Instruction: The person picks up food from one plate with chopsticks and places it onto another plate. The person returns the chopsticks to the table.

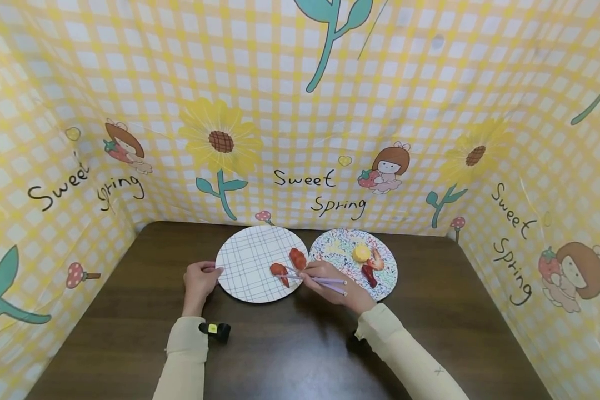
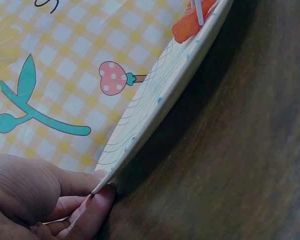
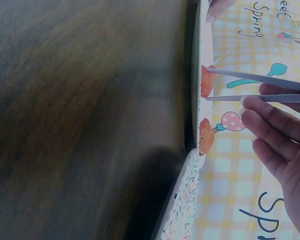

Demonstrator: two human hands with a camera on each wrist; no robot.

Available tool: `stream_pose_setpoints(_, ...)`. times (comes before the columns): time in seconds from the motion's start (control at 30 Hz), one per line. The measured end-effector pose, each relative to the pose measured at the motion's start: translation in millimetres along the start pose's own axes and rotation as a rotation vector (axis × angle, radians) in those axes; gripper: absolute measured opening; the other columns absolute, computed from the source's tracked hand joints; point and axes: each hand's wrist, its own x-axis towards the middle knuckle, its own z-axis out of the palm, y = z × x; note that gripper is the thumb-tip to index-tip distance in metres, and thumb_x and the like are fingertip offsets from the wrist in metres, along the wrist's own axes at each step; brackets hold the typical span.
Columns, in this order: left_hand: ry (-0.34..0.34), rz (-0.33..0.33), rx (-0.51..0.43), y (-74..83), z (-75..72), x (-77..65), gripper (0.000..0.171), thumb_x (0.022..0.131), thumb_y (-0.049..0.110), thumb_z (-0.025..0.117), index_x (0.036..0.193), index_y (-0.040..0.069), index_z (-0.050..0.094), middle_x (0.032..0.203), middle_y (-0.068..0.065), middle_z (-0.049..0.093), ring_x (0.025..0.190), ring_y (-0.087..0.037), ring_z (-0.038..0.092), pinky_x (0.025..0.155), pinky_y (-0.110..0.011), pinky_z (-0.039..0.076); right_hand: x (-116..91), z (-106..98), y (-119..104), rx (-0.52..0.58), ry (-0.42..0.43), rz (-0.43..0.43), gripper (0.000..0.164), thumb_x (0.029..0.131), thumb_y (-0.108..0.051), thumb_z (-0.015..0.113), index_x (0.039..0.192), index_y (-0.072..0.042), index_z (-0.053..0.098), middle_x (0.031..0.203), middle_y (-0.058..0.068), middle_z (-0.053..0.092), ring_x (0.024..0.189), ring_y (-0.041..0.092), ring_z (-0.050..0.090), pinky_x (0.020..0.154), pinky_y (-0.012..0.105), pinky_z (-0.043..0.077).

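My left hand [image 1: 200, 282] pinches the left rim of a white plate with a blue grid [image 1: 250, 264], thumb above and fingers beneath in the left wrist view. A pair of pale purple chopsticks [image 1: 330, 280] is held in my right hand [image 3: 285, 130]. The chopstick tips are parted on either side of one orange-red food piece [image 3: 207, 81] at the grid plate's right part. Beside it on the same plate lies a second orange-red food piece [image 1: 298, 258], close to my right fingers in the head view.
A speckled, multicoloured plate [image 1: 327, 244] stands right against the grid plate's right side. On it lie a round yellow piece [image 1: 361, 253], a pale orange piece [image 1: 377, 259] and a dark red piece [image 1: 368, 275]. Checked cloth [image 1: 300, 122] walls the dark wooden table [image 1: 280, 350] at back and sides.
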Motion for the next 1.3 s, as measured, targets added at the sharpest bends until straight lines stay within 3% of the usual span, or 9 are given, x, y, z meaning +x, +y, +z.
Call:
stream_pose_setpoints(0.33,0.000,0.007,0.013,-0.9,0.4,1.1,0.034,0.091,0.013,0.074,0.116,-0.008,0.070,0.103,-0.024,0.072,0.077,-0.019,0.067,0.059,-0.021,0.048,-3.1,-1.3,0.9,0.017,0.074,-0.068,0.018,0.100,-0.003,0.059,0.094,-0.001,0.076,0.084,0.011,0.071,0.075,0.014,0.062,0.071,0.028,0.053)
stream_pose_setpoints(0.77,-0.003,0.001,-0.008,0.3,1.1,0.1,0.035,0.091,0.013,0.074,0.118,-0.009,0.069,0.104,-0.025,0.071,0.066,-0.008,0.062,0.057,-0.020,0.051,-15.1,-11.7,-4.4,0.042,0.166,-0.053,0.016,0.099,-0.002,0.060,0.097,-0.003,0.076,0.089,0.011,0.073,0.078,0.015,0.063,0.073,0.029,0.055)
stream_pose_setpoints(1.0,-0.001,0.013,0.010,0.7,1.6,0.6,0.035,0.091,0.014,0.074,0.117,-0.009,0.069,0.105,-0.025,0.071,0.070,-0.012,0.065,0.058,-0.020,0.049,-33.3,-18.5,-3.2,-0.011,0.170,0.010,0.021,0.104,-0.008,0.055,0.106,-0.003,0.075,0.095,0.010,0.074,0.086,0.015,0.064,0.079,0.033,0.056)
stream_pose_setpoints(1.3,-0.023,0.022,-0.003,-0.7,0.3,-1.2,0.036,0.092,0.014,0.073,0.118,-0.010,0.068,0.107,-0.027,0.071,0.067,-0.009,0.064,0.059,-0.021,0.049,-70.1,-37.7,12.7,-0.051,0.277,-0.022,0.019,0.098,0.003,0.058,0.103,0.001,0.075,0.088,0.008,0.073,0.081,0.015,0.065,0.072,0.032,0.054)
